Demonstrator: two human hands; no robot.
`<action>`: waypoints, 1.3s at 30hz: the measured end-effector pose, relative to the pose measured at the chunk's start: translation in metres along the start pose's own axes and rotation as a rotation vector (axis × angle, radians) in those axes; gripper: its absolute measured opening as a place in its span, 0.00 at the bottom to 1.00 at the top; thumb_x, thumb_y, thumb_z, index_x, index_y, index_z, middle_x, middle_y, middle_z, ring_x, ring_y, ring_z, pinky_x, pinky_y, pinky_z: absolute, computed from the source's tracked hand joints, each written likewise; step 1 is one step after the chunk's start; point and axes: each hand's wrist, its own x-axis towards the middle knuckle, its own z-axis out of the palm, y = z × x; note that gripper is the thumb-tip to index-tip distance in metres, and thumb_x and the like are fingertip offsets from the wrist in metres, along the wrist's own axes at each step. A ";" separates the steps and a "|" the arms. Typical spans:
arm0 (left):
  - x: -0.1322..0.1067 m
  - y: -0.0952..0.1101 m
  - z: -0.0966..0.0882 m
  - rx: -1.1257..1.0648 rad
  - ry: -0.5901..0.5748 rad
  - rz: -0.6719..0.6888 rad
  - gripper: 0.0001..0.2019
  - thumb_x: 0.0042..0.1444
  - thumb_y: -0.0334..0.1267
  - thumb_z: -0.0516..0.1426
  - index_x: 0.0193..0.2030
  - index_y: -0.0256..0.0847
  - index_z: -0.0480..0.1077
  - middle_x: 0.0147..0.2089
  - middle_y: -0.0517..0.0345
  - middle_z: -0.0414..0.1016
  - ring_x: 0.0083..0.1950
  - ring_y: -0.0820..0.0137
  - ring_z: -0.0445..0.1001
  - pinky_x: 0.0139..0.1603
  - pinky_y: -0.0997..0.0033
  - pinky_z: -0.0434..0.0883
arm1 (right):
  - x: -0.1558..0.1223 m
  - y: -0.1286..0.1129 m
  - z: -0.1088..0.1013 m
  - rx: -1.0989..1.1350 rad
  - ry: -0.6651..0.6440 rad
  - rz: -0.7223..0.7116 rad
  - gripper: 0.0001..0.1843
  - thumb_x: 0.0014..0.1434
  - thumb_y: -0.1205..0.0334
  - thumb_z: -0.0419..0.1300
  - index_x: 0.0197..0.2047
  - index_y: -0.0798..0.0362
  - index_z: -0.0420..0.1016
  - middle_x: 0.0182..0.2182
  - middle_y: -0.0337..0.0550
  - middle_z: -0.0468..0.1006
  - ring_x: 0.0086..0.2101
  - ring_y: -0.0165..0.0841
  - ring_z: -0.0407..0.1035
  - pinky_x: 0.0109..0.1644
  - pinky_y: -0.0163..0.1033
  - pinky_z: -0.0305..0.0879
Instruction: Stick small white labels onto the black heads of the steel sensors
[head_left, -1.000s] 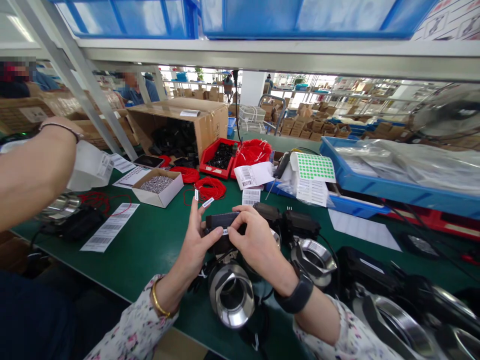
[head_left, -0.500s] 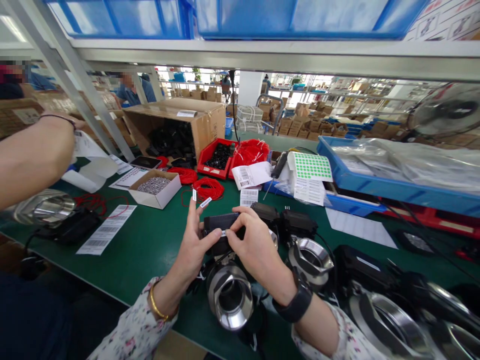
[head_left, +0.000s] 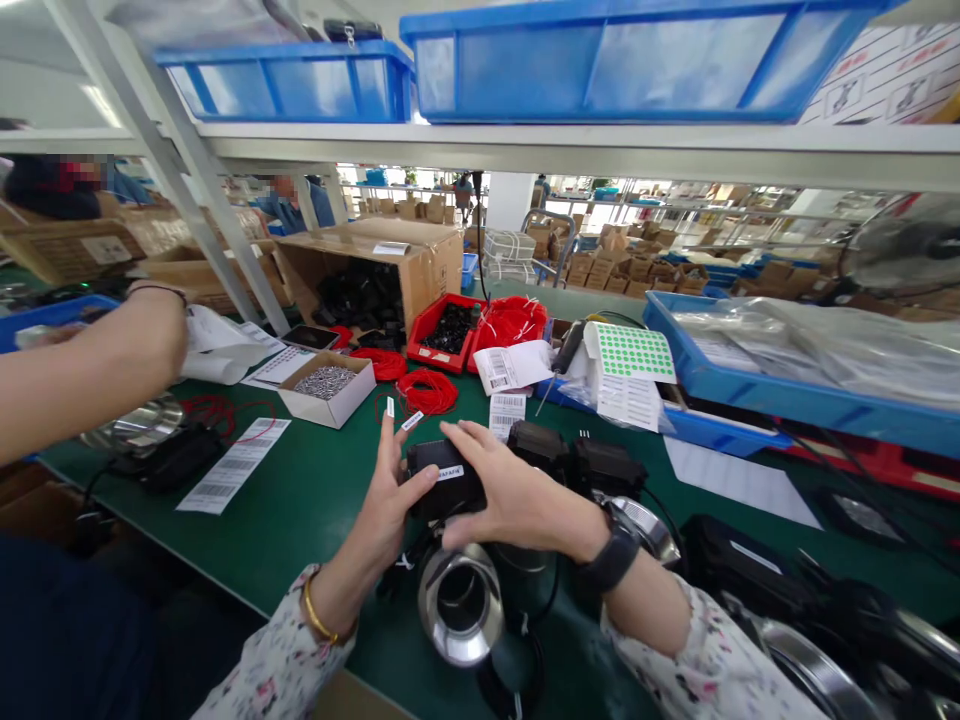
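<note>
A metal valve (head_left: 460,606) with a black actuator box (head_left: 448,488) on top is in front of me, its round opening facing me. A small white printed label (head_left: 451,473) sits on the box's face. My left hand (head_left: 384,500) grips the box's left end, thumb on the face beside the label. Two white label strips (head_left: 412,421) cling to its raised fingertips. My right hand (head_left: 517,490) curves around the box's right end, fingers over the top and thumb low near the valve.
More black-boxed valves (head_left: 739,570) crowd the right side. Behind are red wire coils (head_left: 426,392), a box of small metal parts (head_left: 326,392), red bins (head_left: 444,335) and a green-dot sticker sheet (head_left: 636,352). Another person's arm (head_left: 97,375) reaches in from the left. A shelf (head_left: 525,150) crosses above.
My right hand has gone from a pinch at the label to a wider hold around the box's right end, uncovering the label. The view has tipped up slightly; the other person's arm has shifted.
</note>
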 end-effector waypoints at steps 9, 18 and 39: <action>0.005 -0.010 -0.013 -0.140 0.114 -0.028 0.45 0.54 0.42 0.61 0.70 0.55 0.34 0.65 0.59 0.51 0.62 0.72 0.59 0.54 0.82 0.65 | 0.023 0.009 0.026 -0.122 0.141 -0.115 0.45 0.42 0.63 0.70 0.62 0.57 0.57 0.57 0.44 0.57 0.55 0.34 0.55 0.63 0.37 0.53; 0.004 -0.019 -0.025 -0.165 0.122 -0.011 0.43 0.57 0.41 0.59 0.69 0.60 0.34 0.67 0.64 0.48 0.63 0.73 0.58 0.56 0.82 0.64 | 0.013 0.009 0.052 -0.449 0.279 -0.239 0.27 0.55 0.70 0.59 0.58 0.57 0.65 0.58 0.46 0.60 0.50 0.39 0.59 0.55 0.45 0.66; 0.006 0.030 -0.035 0.293 0.194 0.218 0.39 0.60 0.46 0.54 0.71 0.42 0.38 0.54 0.48 0.66 0.58 0.65 0.63 0.65 0.61 0.52 | 0.039 0.011 0.038 0.068 0.207 -0.009 0.16 0.61 0.68 0.53 0.49 0.60 0.75 0.50 0.46 0.71 0.51 0.37 0.65 0.57 0.45 0.61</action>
